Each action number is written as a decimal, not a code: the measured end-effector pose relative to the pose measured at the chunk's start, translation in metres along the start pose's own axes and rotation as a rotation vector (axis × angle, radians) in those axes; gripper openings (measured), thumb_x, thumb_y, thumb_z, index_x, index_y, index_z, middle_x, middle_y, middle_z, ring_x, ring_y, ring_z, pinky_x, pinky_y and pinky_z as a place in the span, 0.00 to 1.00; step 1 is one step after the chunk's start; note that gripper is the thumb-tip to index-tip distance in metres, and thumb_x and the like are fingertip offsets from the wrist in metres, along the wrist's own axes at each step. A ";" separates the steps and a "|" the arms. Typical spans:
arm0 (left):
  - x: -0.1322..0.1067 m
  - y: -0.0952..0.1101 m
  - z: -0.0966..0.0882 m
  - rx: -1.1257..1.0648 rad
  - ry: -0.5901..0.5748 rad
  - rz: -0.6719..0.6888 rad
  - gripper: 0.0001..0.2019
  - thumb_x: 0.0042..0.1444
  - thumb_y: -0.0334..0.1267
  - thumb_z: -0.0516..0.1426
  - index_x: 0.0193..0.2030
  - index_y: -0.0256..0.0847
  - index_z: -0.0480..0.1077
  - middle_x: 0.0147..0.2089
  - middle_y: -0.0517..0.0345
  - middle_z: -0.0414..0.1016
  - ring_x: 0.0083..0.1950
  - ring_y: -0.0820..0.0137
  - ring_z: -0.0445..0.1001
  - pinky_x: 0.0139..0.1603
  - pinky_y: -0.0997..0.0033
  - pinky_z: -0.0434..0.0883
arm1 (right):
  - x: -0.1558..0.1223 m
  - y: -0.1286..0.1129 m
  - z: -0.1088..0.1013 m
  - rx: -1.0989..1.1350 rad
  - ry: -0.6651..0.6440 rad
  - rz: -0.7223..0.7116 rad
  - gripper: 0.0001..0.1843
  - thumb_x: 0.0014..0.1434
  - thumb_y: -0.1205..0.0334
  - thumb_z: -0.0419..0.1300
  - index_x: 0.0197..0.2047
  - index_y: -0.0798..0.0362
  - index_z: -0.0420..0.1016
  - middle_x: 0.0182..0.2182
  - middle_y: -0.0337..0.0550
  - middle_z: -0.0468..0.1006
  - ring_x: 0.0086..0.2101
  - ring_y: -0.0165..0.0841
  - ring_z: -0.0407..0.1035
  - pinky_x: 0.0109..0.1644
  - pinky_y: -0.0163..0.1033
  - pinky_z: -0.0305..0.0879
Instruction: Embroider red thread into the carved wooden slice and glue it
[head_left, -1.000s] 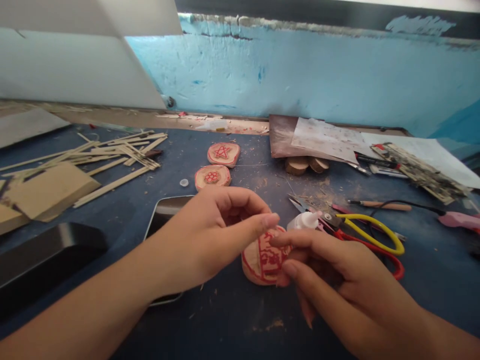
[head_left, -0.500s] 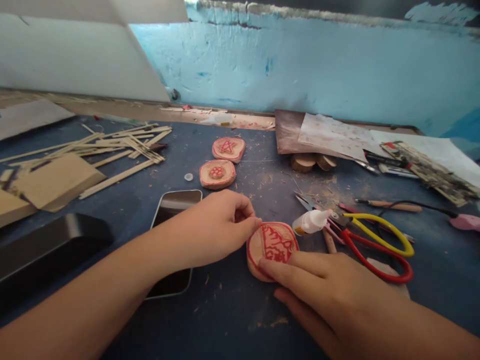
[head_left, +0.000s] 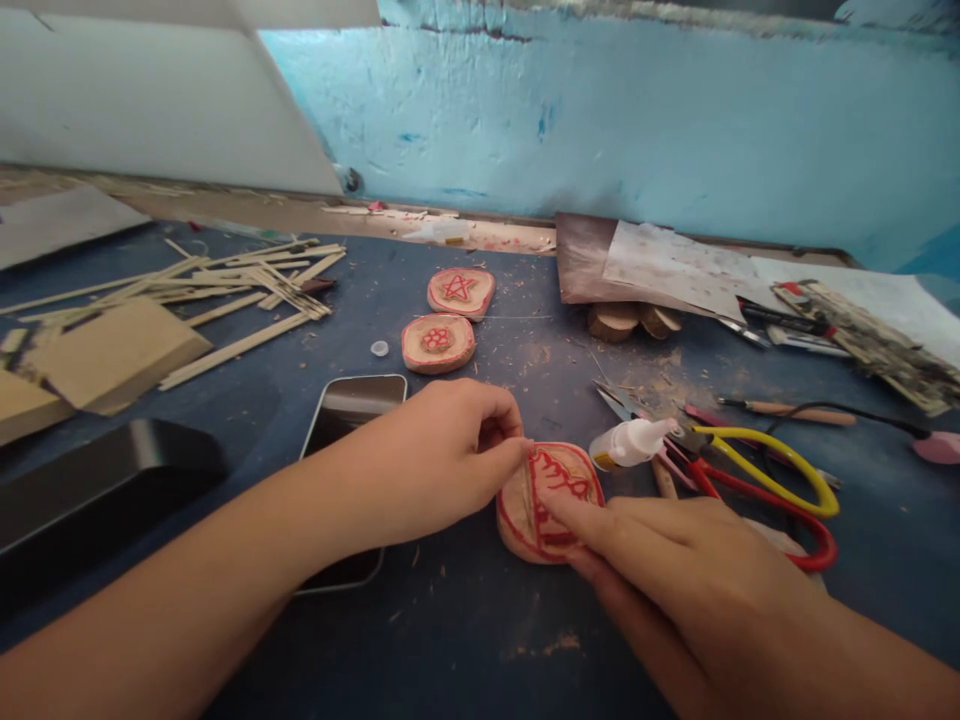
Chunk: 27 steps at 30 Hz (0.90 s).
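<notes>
A round wood slice (head_left: 517,520) with red lines drawn or carved on its face lies on the dark table between my hands. My left hand (head_left: 457,460) is closed in a pinch at the slice's upper left edge; what its fingertips hold is too small to make out. My right hand (head_left: 660,570) presses a fingertip on the red pattern, with its thumb against the near edge, holding the slice. Just beyond stands a small white glue bottle (head_left: 626,445), tilted against red-and-yellow-handled scissors (head_left: 750,470).
Two wood slices, one with a flower (head_left: 438,345) and one with a star (head_left: 459,290), lie farther back near a small white cap (head_left: 379,348). A phone (head_left: 356,400) sits under my left forearm. Thin wooden sticks (head_left: 240,355) are heaped left; a pink-handled corded tool (head_left: 937,447) lies right.
My right fingertip has moved from the slice's lower left up onto the red pattern, and the thumb has come to its near edge. My left hand keeps its pinch.
</notes>
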<state>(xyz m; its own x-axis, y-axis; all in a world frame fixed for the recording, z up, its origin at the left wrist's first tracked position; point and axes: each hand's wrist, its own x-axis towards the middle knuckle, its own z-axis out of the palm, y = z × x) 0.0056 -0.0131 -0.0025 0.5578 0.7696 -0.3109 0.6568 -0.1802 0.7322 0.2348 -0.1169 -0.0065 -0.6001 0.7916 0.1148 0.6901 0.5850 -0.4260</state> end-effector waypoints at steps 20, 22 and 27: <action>0.005 -0.003 0.009 -0.092 0.026 0.004 0.04 0.63 0.41 0.64 0.41 0.46 0.77 0.32 0.67 0.82 0.32 0.70 0.80 0.29 0.72 0.73 | -0.002 0.005 0.022 -0.125 -0.057 -0.143 0.22 0.81 0.66 0.49 0.73 0.61 0.63 0.38 0.37 0.85 0.29 0.37 0.80 0.29 0.47 0.69; 0.006 -0.004 0.009 -0.102 0.030 0.022 0.04 0.64 0.41 0.65 0.43 0.45 0.76 0.32 0.68 0.82 0.31 0.71 0.79 0.29 0.72 0.73 | -0.003 0.004 0.022 -0.136 -0.054 -0.142 0.22 0.81 0.65 0.47 0.73 0.60 0.63 0.37 0.37 0.85 0.29 0.37 0.81 0.29 0.46 0.70; 0.007 -0.004 0.008 -0.109 0.020 0.029 0.05 0.65 0.37 0.65 0.45 0.44 0.75 0.31 0.70 0.79 0.30 0.72 0.77 0.28 0.73 0.72 | -0.006 0.004 0.020 -0.162 -0.042 -0.122 0.22 0.83 0.62 0.43 0.73 0.58 0.64 0.40 0.38 0.88 0.32 0.36 0.84 0.30 0.45 0.75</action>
<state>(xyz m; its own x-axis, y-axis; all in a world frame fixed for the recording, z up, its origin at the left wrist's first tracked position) 0.0110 -0.0121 -0.0124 0.5646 0.7774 -0.2771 0.5808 -0.1357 0.8027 0.2330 -0.1228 -0.0267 -0.6971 0.7072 0.1182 0.6652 0.6994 -0.2613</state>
